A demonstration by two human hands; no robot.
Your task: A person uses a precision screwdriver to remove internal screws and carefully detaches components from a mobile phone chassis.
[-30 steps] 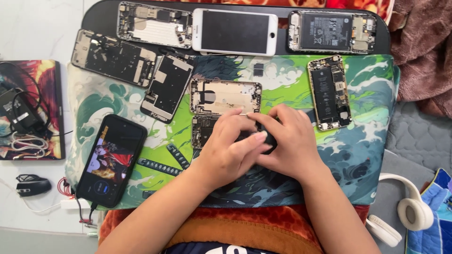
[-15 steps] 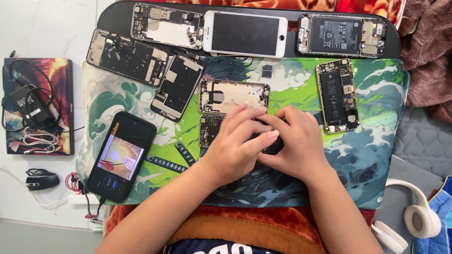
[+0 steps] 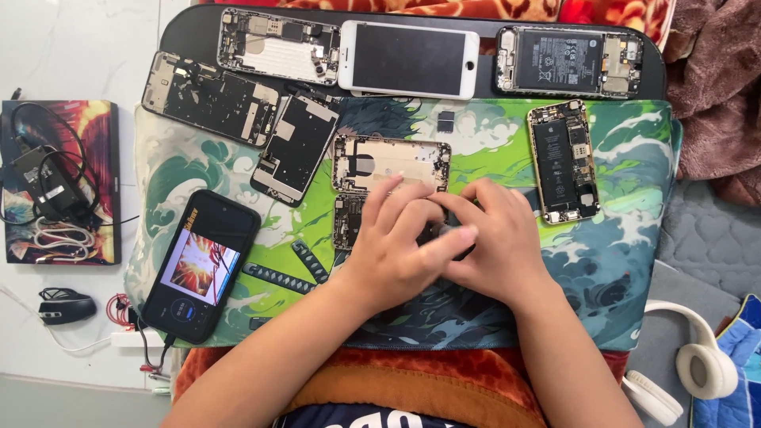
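Green-and-teal wave-print mat (image 3: 626,261) covers the surface in front of me, and both of my hands meet at its middle. My left hand (image 3: 394,252) is curled, fingers bent in over a small dark part (image 3: 438,232) that sits between the two hands; my right hand (image 3: 493,242) closes in from the other side, its fingertips touching the same piece. The part is mostly hidden, so I cannot tell its kind. Just beyond my fingertips lies a gold-toned open phone shell (image 3: 391,162), flat, insides up, and a dark circuit board (image 3: 348,222) pokes out from under my left hand. To the right, apart from my hands, an opened phone with a black battery (image 3: 563,161) lies lengthwise. Left of the gold shell, a black inner frame (image 3: 295,148) rests tilted, touching a long stripped chassis (image 3: 210,97). Along the far edge sit another stripped housing (image 3: 279,45), a white-fronted phone with a dark screen (image 3: 408,59) and an opened phone with a large black battery (image 3: 567,61). A tiny dark square chip (image 3: 445,121) lies alone on the mat. Near left, a black phone with a lit screen (image 3: 200,265) lies cabled. Off the mat: a black charger with coiled cables (image 3: 49,186), a black mouse (image 3: 66,306), white headphones (image 3: 697,364).
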